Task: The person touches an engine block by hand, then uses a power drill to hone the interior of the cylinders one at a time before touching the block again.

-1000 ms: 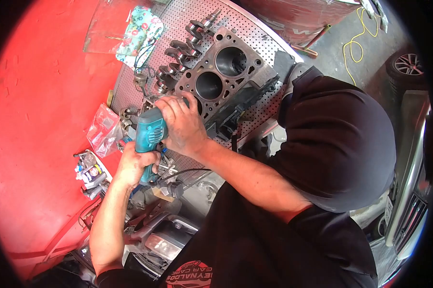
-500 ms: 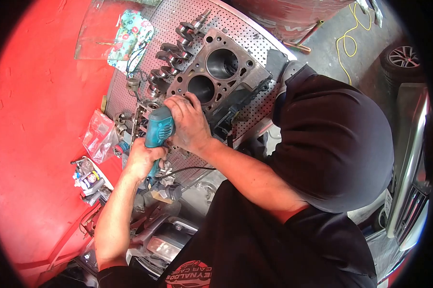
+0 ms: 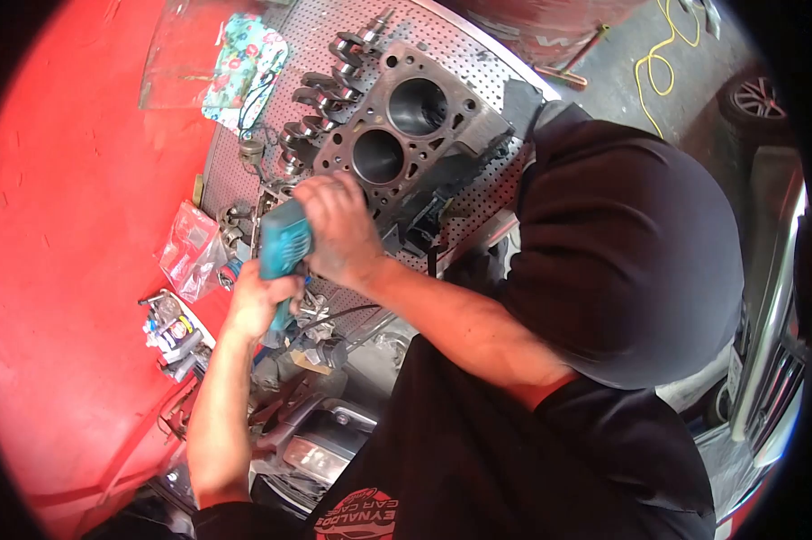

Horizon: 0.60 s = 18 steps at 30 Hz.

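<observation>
My left hand (image 3: 255,297) is wrapped round the handle of a teal power drill (image 3: 284,236), which is slightly blurred. My right hand (image 3: 336,225) presses on the upper end of the drill's body, fingers curled over it. The drill's front end is hidden behind its body and my hands. Under and beside the drill, a metal engine part with valves and springs shows only in part. Just beyond my right hand lies an engine block (image 3: 397,184) with two large cylinder bores visible. A crankshaft (image 3: 320,94) rests along the block's left side.
A perforated metal worktop (image 3: 309,29) carries the parts. At left are a piston (image 3: 250,149), a clear plastic bag (image 3: 193,250) and a floral cloth (image 3: 246,70) by a red surface (image 3: 82,225). A large dark cloth-covered dome (image 3: 631,261) fills the right side.
The drill and both hands have shifted a little left, and the drill is more blurred. Both hands keep their hold. The whole view has moved slightly.
</observation>
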Each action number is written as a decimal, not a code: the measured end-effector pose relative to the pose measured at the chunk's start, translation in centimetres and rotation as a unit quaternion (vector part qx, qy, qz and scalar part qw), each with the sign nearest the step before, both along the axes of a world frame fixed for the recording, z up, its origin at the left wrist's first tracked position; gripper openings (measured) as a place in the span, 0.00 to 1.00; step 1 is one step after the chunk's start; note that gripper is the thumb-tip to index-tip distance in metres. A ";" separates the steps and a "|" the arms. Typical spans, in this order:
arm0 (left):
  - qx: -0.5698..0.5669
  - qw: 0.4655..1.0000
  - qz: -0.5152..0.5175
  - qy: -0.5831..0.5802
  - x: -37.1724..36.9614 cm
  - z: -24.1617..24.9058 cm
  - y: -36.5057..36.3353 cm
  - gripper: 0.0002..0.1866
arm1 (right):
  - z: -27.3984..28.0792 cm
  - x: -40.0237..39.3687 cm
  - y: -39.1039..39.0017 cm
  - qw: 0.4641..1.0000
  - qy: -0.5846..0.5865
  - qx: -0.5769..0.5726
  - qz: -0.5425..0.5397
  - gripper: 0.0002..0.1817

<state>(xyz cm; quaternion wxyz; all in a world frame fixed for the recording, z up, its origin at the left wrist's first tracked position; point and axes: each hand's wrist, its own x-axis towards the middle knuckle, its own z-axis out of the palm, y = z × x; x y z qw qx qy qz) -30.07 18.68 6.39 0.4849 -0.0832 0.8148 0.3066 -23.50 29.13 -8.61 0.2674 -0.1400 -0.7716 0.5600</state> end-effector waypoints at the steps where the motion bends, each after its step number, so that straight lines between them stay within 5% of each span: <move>1: 0.007 1.000 0.016 0.004 0.3 1.0 -0.4 0.14 | 0.5 -0.1 -0.5 1.000 0.007 0.002 0.001 0.44; 12: -0.020 0.997 0.019 0.073 1.7 12.2 -1.3 0.16 | 10.2 0.1 -1.7 0.996 0.094 -0.008 -0.005 0.26; 15: -0.024 0.996 0.018 0.086 2.1 13.8 -1.4 0.19 | 11.8 0.1 -1.5 0.995 0.100 0.015 -0.017 0.31; 18: -0.034 0.993 0.038 0.108 2.7 14.9 -1.2 0.21 | 13.0 0.2 -1.3 0.994 0.108 0.020 -0.015 0.26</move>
